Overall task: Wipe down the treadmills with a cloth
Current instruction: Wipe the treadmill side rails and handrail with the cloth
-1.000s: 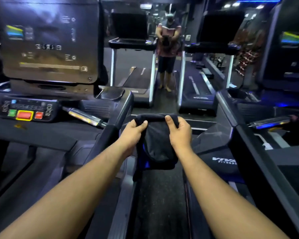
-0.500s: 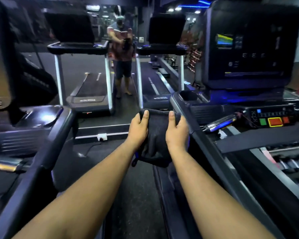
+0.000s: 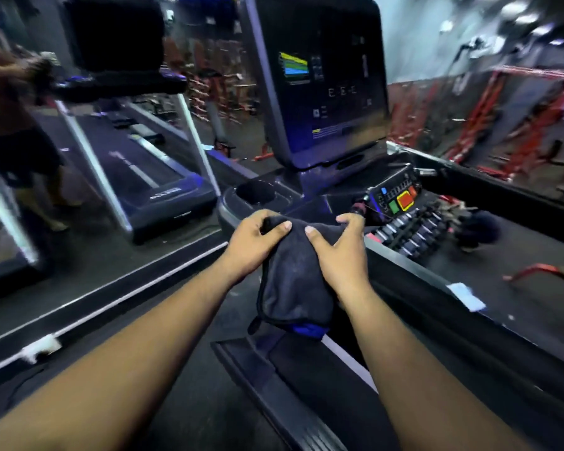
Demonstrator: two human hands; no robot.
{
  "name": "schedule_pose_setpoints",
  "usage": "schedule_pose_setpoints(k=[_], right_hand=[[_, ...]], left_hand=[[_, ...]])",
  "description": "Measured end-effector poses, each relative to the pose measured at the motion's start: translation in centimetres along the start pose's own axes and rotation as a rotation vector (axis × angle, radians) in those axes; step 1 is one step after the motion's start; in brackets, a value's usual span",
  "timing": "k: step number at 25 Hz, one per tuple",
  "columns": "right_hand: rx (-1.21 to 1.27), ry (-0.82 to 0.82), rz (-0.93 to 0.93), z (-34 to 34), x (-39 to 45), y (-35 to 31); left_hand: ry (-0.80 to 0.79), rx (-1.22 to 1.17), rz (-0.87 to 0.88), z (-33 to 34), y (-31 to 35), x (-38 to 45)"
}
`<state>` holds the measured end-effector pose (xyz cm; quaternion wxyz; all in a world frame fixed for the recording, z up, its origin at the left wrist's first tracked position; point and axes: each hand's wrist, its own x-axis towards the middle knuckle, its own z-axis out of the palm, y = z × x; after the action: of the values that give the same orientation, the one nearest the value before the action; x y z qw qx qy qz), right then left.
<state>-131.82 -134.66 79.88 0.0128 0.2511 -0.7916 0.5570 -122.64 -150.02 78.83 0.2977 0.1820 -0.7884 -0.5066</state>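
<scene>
A dark cloth (image 3: 295, 281) with a blue edge hangs in front of me, gripped at its top by my left hand (image 3: 253, 244) and my right hand (image 3: 337, 252), thumbs over the near face. Just beyond my hands stands a black treadmill (image 3: 469, 281) with a tall console screen (image 3: 323, 83), a cup holder (image 3: 254, 192) and a button panel (image 3: 399, 198) with green and red keys. The cloth is held in the air near the treadmill's left handrail, close to the cup holder.
A mirror wall on the left reflects other treadmills (image 3: 150, 170) and a person. The treadmill's side rail (image 3: 274, 385) runs toward me between my arms. Red gym racks (image 3: 518, 125) show at the right. Dumbbells (image 3: 414, 229) lie behind the console.
My view has swung right, from the left treadmill to the right one, whose console now fills the centre. Both hands keep hold of the cloth and have come closer to the cup holder.
</scene>
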Motion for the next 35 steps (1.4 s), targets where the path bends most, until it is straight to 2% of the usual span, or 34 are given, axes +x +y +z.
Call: schedule_pose_setpoints(k=[4, 8, 10, 15, 19, 21, 24, 27, 29, 31, 33, 35], right_hand=[[-0.057, 0.035, 0.051, -0.2, -0.2, 0.6], [-0.025, 0.040, 0.116, -1.4, 0.1, 1.6], [-0.055, 0.076, 0.140, -2.3, -0.3, 1.7], [-0.427, 0.190, 0.117, -3.7, -2.4, 0.9], [-0.835, 0.482, 0.178, -2.0, -4.0, 0.0], [-0.932, 0.640, 0.221, 1.2, -5.3, -0.1], [-0.831, 0.830, 0.403, 8.0, -6.9, 1.2], [-0.655, 1.001, 0.466, 12.3, -8.1, 2.9], [-0.569, 1.044, 0.483, 14.5, -7.6, 3.2], [-0.568, 1.064, 0.502, 15.3, -7.0, 3.2], [-0.617, 1.101, 0.559, 12.2, -6.8, 3.5], [-0.648, 1.131, 0.710, 7.4, -6.3, 3.2]], left_hand=[[-0.174, 0.085, 0.093, 0.7, -0.1, 2.2], [-0.354, 0.000, 0.112, 1.7, -0.5, 3.6], [-0.499, 0.011, 0.166, 2.4, -0.5, 4.3], [-0.826, 0.109, 0.398, 4.2, 0.3, 6.4], [-0.928, 0.150, 0.563, 5.6, 0.0, 6.8], [-0.943, 0.191, 0.661, 5.4, -0.3, 6.9], [-1.029, 0.269, 0.911, 5.0, -1.0, 7.9], [-1.083, 0.316, 1.041, 5.3, -1.1, 7.9], [-1.116, 0.294, 1.059, 6.1, -1.5, 8.5], [-1.240, 0.171, 0.982, 6.7, -2.0, 9.3], [-1.350, -0.006, 0.775, 6.8, -2.1, 9.3], [-1.383, -0.098, 0.683, 6.7, -2.3, 9.1]])
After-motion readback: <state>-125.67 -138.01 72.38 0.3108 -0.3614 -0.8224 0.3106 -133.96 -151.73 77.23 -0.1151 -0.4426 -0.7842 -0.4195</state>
